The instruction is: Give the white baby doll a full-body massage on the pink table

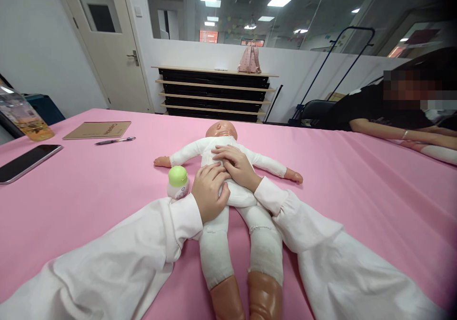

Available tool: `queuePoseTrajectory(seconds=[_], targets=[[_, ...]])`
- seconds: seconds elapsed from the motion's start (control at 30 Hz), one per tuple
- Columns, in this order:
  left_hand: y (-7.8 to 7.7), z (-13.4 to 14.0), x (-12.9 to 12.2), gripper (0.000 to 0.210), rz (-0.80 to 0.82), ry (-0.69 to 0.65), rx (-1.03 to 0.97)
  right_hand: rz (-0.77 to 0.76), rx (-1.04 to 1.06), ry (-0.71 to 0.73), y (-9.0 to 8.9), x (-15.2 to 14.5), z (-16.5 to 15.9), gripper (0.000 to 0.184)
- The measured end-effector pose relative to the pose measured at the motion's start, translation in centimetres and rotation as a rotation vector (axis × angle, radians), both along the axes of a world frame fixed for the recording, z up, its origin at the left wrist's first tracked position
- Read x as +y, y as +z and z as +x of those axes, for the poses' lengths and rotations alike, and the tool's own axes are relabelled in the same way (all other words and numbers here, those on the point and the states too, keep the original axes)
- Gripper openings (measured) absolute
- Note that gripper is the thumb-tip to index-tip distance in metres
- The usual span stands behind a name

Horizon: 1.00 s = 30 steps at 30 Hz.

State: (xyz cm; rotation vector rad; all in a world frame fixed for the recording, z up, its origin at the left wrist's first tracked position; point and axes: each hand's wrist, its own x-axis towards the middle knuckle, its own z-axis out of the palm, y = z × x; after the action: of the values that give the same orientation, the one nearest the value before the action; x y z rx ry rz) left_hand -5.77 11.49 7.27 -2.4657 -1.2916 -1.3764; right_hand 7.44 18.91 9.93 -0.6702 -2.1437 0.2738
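A baby doll (243, 195) with a white cloth body lies on its back on the pink-covered table, head away from me, arms spread and legs toward me. My left hand (211, 189) lies flat on the left side of its belly, fingers stretched out. Higher up, on the doll's chest and belly, rests my right hand (238, 164), palm down with the fingers extended. The two hands are close together, and neither grips anything. Just left of my left hand stands a small jar (178, 183) with a green lid.
On the pink tablecloth (117, 182) at left are a phone (30, 163), a pen (114, 141), a brown notebook (98, 129) and a bottle (26, 115) of amber liquid. At right, a person in black (371, 103) leans over the table, arms near another doll's limb (439, 152).
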Motion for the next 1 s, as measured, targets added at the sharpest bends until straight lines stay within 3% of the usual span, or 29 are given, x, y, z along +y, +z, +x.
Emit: queuePoseTrajectory(seconds=[1.0], targets=[[0.15,-0.04,-0.13,0.024,0.004,0.002,-0.016,0.014,0.0,-0.013,-0.02,0.04,-0.09,0.029]])
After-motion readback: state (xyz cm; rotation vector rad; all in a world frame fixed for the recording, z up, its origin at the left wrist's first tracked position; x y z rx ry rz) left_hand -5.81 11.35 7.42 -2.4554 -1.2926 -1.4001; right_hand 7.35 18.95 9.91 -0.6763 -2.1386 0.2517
